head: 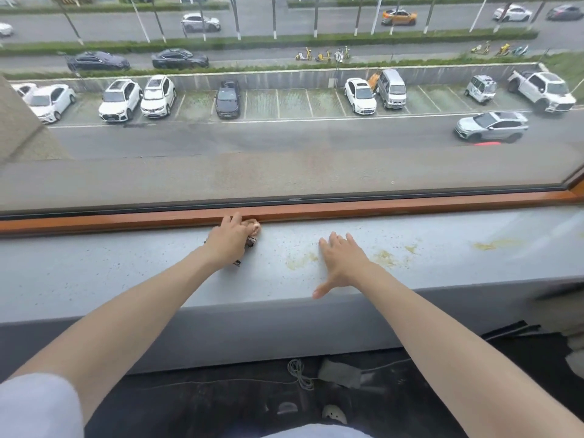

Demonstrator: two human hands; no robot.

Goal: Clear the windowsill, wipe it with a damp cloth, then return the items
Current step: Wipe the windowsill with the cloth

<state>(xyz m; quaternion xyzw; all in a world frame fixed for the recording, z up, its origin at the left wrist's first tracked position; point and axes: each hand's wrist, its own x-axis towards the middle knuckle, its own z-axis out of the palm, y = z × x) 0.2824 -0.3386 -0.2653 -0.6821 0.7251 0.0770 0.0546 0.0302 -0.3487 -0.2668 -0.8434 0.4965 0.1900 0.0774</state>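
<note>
In the head view, the left hand (229, 241), at frame centre, had its fingers curled round a crumpled brownish cloth (255, 228). It pressed the cloth where the long pale grey-blue windowsill (126, 270) met the orange-brown wooden window frame (379, 208). Yellowish stains (387, 258) lay right of the cloth, along the sill's left-to-right length. The right hand (343, 260) rested flat and spread among them, holding nothing, and was the nearer hand. A dark floor (221, 399) lay below.

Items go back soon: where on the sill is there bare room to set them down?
Widest bare stretch: the windowsill left of the left hand and its cloth. The narrow gap between the hands and the stretch right of the right hand carry yellowish residue.
</note>
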